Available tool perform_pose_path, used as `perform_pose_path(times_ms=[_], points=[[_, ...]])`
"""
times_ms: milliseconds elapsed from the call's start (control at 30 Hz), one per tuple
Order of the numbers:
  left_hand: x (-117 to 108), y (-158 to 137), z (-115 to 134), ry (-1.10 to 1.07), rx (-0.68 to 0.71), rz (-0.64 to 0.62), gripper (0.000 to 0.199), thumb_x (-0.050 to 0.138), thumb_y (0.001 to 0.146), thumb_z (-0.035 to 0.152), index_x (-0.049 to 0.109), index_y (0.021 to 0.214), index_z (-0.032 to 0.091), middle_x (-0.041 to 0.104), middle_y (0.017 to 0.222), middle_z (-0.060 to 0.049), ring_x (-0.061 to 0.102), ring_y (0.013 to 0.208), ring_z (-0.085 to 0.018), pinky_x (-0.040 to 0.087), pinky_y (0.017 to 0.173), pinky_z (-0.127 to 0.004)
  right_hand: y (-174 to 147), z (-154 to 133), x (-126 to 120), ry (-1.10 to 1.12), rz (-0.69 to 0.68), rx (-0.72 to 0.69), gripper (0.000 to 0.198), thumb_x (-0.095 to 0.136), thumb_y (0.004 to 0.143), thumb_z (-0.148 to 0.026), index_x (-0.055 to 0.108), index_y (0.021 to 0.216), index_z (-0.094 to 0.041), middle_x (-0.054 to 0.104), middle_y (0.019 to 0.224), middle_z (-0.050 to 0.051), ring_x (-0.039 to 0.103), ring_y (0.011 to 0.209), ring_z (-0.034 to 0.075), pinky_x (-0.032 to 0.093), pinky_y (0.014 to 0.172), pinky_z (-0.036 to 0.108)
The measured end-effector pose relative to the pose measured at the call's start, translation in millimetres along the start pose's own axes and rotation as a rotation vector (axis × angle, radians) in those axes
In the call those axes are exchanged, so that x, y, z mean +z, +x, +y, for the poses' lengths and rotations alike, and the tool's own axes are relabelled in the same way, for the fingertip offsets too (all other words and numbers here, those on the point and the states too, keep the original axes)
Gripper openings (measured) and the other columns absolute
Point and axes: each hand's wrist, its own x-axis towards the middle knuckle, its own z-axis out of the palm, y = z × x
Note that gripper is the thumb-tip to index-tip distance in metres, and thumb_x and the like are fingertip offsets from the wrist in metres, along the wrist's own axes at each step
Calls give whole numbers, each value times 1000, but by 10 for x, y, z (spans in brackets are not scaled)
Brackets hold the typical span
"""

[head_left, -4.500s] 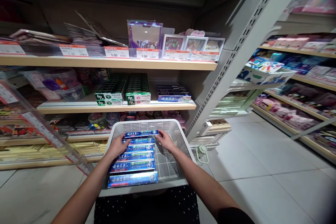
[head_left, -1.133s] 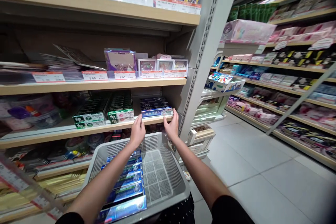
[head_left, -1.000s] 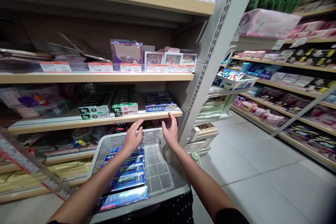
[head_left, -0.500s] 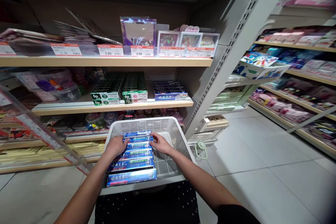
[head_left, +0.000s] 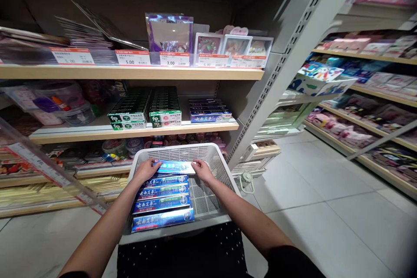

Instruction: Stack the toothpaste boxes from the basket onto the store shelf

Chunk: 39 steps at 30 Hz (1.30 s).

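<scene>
Between my two hands is a blue and white toothpaste box (head_left: 176, 167), raised above the row in the basket. My left hand (head_left: 147, 171) pinches its left end, and my right hand (head_left: 202, 171) pinches its right end. Beneath and nearer to me, several more blue toothpaste boxes (head_left: 162, 200) lie in a row along the left side of a white plastic basket (head_left: 221, 178). The basket sits at my lap, and its perforated floor shows on the right.
Ahead, a shelf (head_left: 182, 129) carries stacks of green toothpaste boxes (head_left: 128, 117) and dark blue boxes (head_left: 210, 115). Above it, another shelf (head_left: 130, 72) holds packaged goods with price tags. A grey upright post (head_left: 280, 69) stands to the right, and a green cup-like object (head_left: 246, 181) is on the tiled floor.
One toothpaste box has been lifted from the far part of the row, with both hands now at its ends. The view has shifted slightly.
</scene>
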Motion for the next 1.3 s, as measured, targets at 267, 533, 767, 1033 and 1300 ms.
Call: perform_pose_path(times_ms=[267,533,767,1033,1300], points=[[131,27,-187,-516,-19,-216,70,70,63,59,66,114,12,73,83,-6,68,77,-24,49,67,-30,117,89,-48,115,44,52,27,70,72,-27,67,97,-19,73,94,8,70,87,22,56,77,35],[97,25,-166,-539,-55,-313,56,72,56,67,68,82,17,72,77,-4,66,73,-23,48,63,-29,118,118,-46,137,-24,129,28,72,70,-26,65,96,-17,72,99,9,70,91,23,55,82,36],[101,21,-161,-560,-76,-313,61,74,53,68,67,84,15,72,78,-5,66,73,-23,48,64,-29,70,2,-48,142,51,296,33,76,71,-24,58,98,-16,71,86,8,68,68,19,51,58,26],[41,-24,-98,-603,-97,-339,58,77,51,65,69,82,17,73,79,-6,68,76,-26,50,66,-31,45,-110,-54,172,-1,313,17,70,80,-26,57,74,-16,58,57,-2,50,45,8,37,45,19],[59,-8,-97,-629,-118,-312,61,78,48,64,67,83,16,71,79,-6,66,73,-24,49,62,-30,51,-110,-59,197,-11,279,20,66,80,-35,59,73,-16,63,67,2,54,52,10,41,48,19]])
